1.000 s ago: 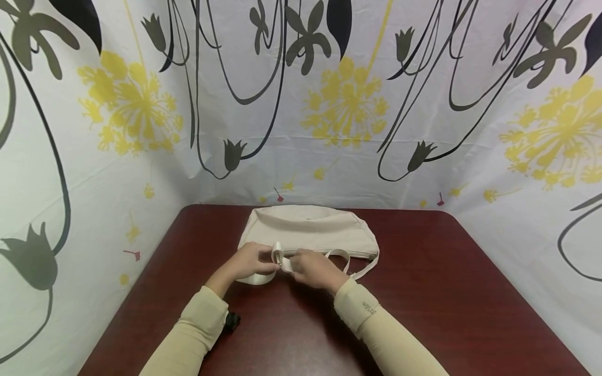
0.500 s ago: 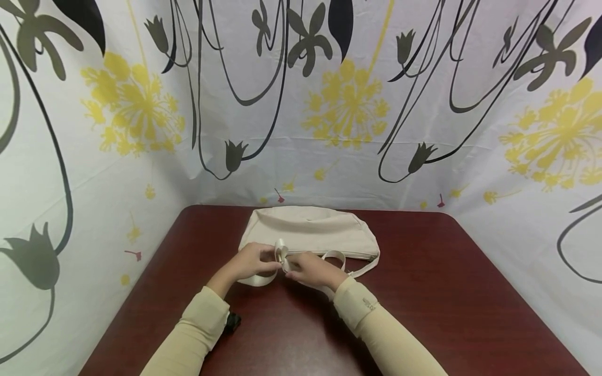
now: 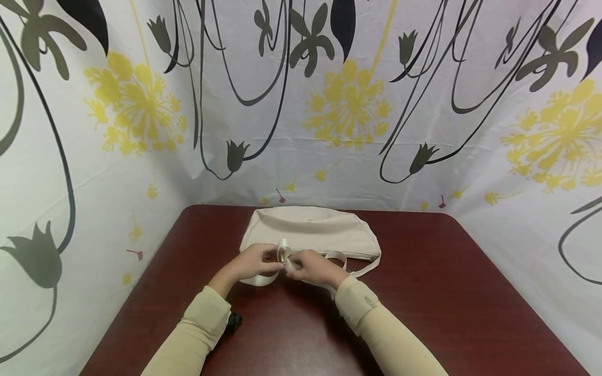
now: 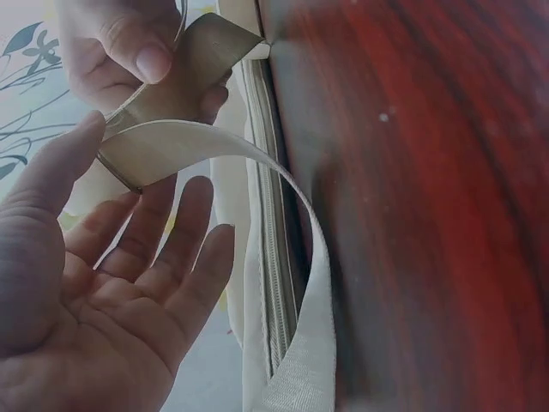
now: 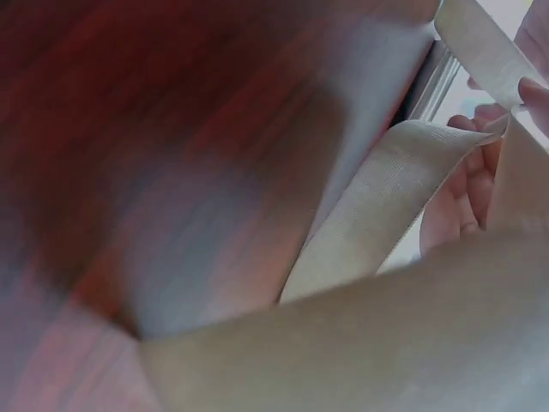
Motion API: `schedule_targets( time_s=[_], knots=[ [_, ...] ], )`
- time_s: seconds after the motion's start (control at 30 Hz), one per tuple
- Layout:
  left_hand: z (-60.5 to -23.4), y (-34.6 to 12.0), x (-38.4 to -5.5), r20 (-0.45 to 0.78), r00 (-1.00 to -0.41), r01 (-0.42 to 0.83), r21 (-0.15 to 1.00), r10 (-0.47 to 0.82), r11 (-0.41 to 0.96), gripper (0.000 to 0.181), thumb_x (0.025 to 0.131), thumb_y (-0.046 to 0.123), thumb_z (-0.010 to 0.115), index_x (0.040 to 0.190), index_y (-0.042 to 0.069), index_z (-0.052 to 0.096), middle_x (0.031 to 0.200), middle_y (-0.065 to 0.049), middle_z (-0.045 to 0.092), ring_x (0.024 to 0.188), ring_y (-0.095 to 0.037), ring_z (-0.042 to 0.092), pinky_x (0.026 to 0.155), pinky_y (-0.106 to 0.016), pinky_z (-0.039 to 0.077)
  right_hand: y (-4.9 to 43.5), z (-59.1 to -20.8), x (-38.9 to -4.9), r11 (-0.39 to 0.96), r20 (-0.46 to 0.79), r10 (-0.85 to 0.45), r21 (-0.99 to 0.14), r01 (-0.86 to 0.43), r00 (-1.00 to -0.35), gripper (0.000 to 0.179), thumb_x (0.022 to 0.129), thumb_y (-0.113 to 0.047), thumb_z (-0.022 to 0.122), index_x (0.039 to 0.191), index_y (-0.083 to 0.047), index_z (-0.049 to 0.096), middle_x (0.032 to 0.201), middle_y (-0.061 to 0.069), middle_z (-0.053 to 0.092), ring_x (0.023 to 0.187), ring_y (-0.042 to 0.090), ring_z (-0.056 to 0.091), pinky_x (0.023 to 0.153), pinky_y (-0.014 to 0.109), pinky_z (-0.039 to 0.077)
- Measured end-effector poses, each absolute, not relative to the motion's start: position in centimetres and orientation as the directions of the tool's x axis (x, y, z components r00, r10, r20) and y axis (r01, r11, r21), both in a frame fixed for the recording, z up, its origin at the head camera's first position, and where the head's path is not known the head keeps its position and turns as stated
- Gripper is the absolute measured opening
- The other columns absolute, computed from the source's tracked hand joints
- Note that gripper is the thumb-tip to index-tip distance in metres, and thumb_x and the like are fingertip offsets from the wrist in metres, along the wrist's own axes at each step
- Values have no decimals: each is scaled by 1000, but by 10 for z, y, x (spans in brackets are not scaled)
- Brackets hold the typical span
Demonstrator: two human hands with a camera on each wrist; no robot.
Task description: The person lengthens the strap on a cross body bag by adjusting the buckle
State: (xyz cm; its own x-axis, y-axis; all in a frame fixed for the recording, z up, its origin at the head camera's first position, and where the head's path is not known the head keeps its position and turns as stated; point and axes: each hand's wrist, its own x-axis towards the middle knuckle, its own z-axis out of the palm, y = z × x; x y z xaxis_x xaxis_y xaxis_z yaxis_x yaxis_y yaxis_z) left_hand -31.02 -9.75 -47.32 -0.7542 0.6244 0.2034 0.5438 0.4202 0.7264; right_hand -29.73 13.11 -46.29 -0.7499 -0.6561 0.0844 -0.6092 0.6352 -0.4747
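Note:
A cream bag (image 3: 308, 224) lies at the far side of the table, its zipper (image 4: 273, 223) facing my hands. In front of it my left hand (image 3: 251, 262) pinches the bag's strap (image 4: 317, 257) between thumb and fingers, close to a thin metal slider (image 4: 120, 174). The other left fingers are spread loosely below. My right hand (image 3: 314, 267) holds the strap just to the right, with the thumb laid over the band. Between the hands a strap loop (image 3: 283, 248) stands up. Another strap part (image 5: 377, 197) runs down in the right wrist view.
The dark red table (image 3: 447, 303) has rounded far corners. A patterned curtain (image 3: 291, 120) stands behind it and along both sides. A small black object (image 3: 233, 322) sits at the left cuff. At the bag's right end, a strap curve (image 3: 369, 269) hangs over the table.
My right hand has shifted slightly, its thumb and fingers gathering the strap nearer the left hand. A length of strap now hangs below the right wrist. The left hand stays almost in place.

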Motion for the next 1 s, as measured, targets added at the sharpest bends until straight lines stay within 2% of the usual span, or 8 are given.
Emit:
schedule_targets(
  time_s=[0.17,0.37,0.57,0.63,0.83,1.0],
  knots=[
    [-475,-97,-310,143,-739,519,744,659,421,24,95,30,73,112,14,64,108,3,70,104,-15,66,89,-34,52,134,-463,-299,618,108,-668,-470,-630,-736,16,91,-16,74,82,-12,61,76,-5,51,67,7,46,65,26,41],
    [-475,-98,-308,108,-730,495,765,675,412,31,91,18,78,112,8,56,105,-5,67,104,-24,68,88,-36,54,136,-461,-300,624,123,-672,-436,-648,-730,12,89,-15,75,84,-10,65,79,-3,51,72,10,45,67,28,40],
    [-473,-98,-308,124,-740,511,742,661,434,27,92,12,75,109,7,55,103,-4,66,97,-19,68,80,-32,54,137,-461,-301,628,123,-673,-426,-651,-729,11,88,-15,75,87,-9,66,81,-3,52,73,10,45,68,28,39],
    [-472,-98,-308,135,-744,525,725,654,447,30,92,13,75,112,7,54,100,-3,65,93,-16,66,78,-31,53,138,-461,-302,623,131,-672,-431,-652,-729,10,87,-13,75,88,-9,67,81,-2,54,73,11,46,68,28,40],
    [-475,-99,-311,157,-767,533,697,623,480,55,89,15,77,137,6,52,105,-1,68,90,-12,61,80,-31,50,140,-462,-303,612,158,-670,-435,-661,-725,9,86,-11,76,84,-9,67,79,2,57,71,11,47,67,28,41],
    [-476,-101,-311,171,-767,550,673,619,496,56,89,16,77,139,5,52,105,-2,70,89,-12,59,80,-32,49,141,-462,-302,616,153,-667,-437,-655,-729,8,86,-12,76,85,-9,68,80,3,58,72,11,47,67,28,40]
  ],
)
